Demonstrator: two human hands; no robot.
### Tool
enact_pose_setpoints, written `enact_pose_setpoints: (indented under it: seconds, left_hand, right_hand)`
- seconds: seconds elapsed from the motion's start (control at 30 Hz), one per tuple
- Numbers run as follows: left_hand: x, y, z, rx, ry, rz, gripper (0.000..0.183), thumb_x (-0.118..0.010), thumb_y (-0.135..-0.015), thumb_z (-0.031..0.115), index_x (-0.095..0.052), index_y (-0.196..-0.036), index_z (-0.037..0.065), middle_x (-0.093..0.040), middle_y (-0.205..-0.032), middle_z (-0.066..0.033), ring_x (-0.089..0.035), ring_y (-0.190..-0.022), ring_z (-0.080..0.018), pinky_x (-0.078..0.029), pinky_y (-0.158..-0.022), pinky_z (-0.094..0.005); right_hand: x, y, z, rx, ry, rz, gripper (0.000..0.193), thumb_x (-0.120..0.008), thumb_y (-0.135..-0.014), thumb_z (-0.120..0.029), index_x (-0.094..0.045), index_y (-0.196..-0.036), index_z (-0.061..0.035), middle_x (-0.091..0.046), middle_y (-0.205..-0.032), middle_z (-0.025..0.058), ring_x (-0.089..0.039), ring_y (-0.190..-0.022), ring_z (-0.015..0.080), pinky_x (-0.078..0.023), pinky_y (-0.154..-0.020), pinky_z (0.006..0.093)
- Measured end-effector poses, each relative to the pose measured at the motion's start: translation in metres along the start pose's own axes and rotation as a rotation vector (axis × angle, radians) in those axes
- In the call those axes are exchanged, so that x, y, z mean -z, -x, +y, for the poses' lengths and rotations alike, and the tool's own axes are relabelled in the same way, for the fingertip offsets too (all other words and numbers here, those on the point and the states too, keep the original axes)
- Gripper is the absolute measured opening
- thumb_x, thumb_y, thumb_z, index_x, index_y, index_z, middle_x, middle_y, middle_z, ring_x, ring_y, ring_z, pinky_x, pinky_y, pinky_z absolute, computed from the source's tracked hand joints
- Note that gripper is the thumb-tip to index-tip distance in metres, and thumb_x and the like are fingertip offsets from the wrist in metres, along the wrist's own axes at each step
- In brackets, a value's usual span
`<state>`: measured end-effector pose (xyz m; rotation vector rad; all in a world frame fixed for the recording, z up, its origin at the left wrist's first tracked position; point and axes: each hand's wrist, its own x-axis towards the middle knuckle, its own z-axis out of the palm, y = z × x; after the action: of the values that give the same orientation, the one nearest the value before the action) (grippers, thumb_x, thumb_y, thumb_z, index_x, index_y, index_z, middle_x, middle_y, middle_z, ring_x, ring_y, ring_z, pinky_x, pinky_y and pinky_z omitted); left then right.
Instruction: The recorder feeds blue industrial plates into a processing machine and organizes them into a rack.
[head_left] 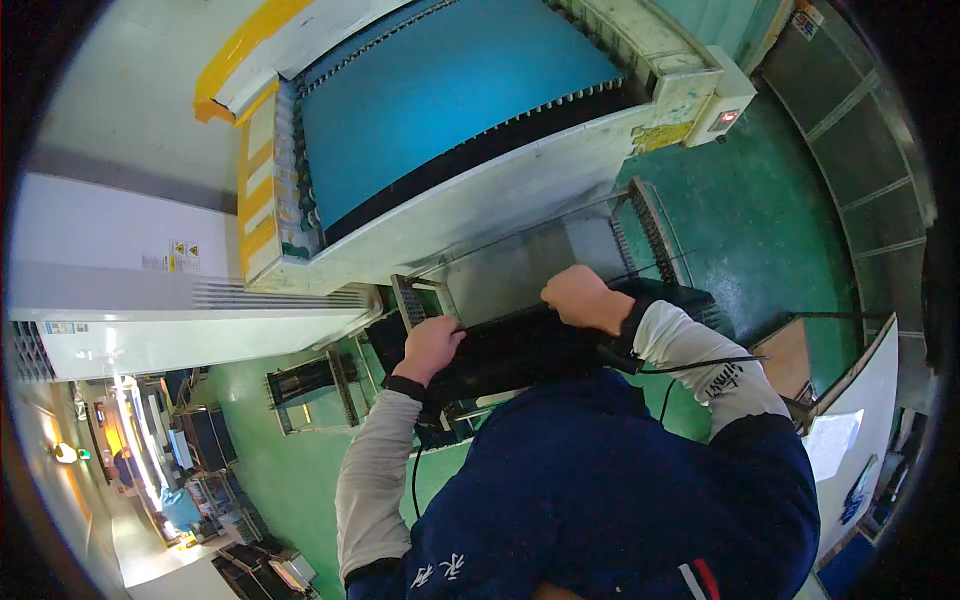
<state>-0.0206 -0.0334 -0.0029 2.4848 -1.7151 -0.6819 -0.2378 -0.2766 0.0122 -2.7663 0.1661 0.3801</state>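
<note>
Nearest was the person's own dark navy top (620, 490), with a white sleeve (375, 480) on each arm and a thin black cable (416, 485) hanging by the left one. Just ahead of the body, a black panel (520, 345) lay between the two hands, above the near side of a metal rack (650, 230). The left hand (430, 348) was at the panel's far left edge, its fingers curled in and closed on that edge, thumb pointing right. The right hand (588, 298) was further along the same edge, knuckles up, its fingers likewise bent closed on the panel; the fingertips of both were hidden.

Right beyond the hands, a grey sheet (500, 268) lay between the rack's toothed side rails. To the lower right, a paper sheet (835, 445) rested on a white surface (880, 415), near a tan board (785, 362). A second rack (312, 390) stood on the green floor (780, 240) to the left.

Behind the rack rose a pale machine (480, 215) with a bright blue bed (450, 100), rollers along its edges and yellow trim at the left. Farther off at the lower left were cluttered shelves (215, 500) and bright lamps.
</note>
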Motion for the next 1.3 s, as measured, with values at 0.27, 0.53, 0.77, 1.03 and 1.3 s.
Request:
enact_pose_setpoints:
  seconds: [0.27, 0.53, 0.77, 1.03, 1.3]
  left_hand:
    - [0.011, -0.011, -0.001, 0.054, -0.026, -0.049, 0.028, -0.067, -0.09, 0.033, -0.071, -0.099, 0.007, -0.068, -0.095, -0.0149, -0.066, -0.095, -0.0379, -0.053, -0.081, -0.0495]
    - [0.011, -0.015, 0.002, 0.104, -0.04, -0.039, 0.029, -0.069, -0.088, 0.035, -0.07, -0.093, 0.006, -0.069, -0.093, -0.0155, -0.067, -0.092, -0.0374, -0.053, -0.078, -0.0495]
    - [0.014, -0.021, 0.002, 0.136, -0.042, -0.023, 0.03, -0.07, -0.087, 0.036, -0.07, -0.089, 0.006, -0.069, -0.091, -0.0155, -0.067, -0.09, -0.0376, -0.053, -0.077, -0.0501]
    - [0.013, -0.024, -0.001, 0.146, -0.057, -0.021, 0.026, -0.071, -0.086, 0.034, -0.073, -0.091, 0.009, -0.071, -0.09, -0.0159, -0.069, -0.089, -0.0376, -0.055, -0.077, -0.0506]
    - [0.006, -0.02, -0.004, 0.149, -0.027, 0.014, 0.026, -0.072, -0.085, 0.034, -0.071, -0.089, 0.008, -0.07, -0.089, -0.0166, -0.069, -0.088, -0.0386, -0.054, -0.076, -0.0514]
  right_hand:
    - [-0.002, -0.016, 0.006, -0.063, -0.035, -0.02, 0.017, -0.068, -0.08, -0.019, -0.074, -0.088, -0.0059, -0.073, -0.092, 0.0162, -0.071, -0.091, 0.0366, -0.057, -0.079, 0.0472]
    - [0.015, -0.018, 0.005, -0.109, -0.107, -0.032, 0.032, -0.071, -0.085, -0.036, -0.074, -0.095, -0.006, -0.073, -0.099, 0.0155, -0.07, -0.097, 0.0364, -0.056, -0.083, 0.0479]
    - [0.014, -0.019, 0.006, -0.097, -0.036, 0.035, 0.033, -0.072, -0.085, -0.037, -0.074, -0.098, -0.0069, -0.073, -0.097, 0.0158, -0.07, -0.096, 0.0362, -0.056, -0.083, 0.048]
    - [0.012, -0.023, 0.009, -0.1, -0.044, 0.036, 0.033, -0.072, -0.084, -0.037, -0.073, -0.095, -0.0058, -0.073, -0.095, 0.0155, -0.07, -0.095, 0.0364, -0.056, -0.081, 0.0479]
    - [0.014, -0.021, 0.005, -0.112, -0.034, 0.034, 0.032, -0.073, -0.084, -0.036, -0.074, -0.095, -0.0058, -0.073, -0.095, 0.0165, -0.07, -0.094, 0.0367, -0.056, -0.082, 0.0479]
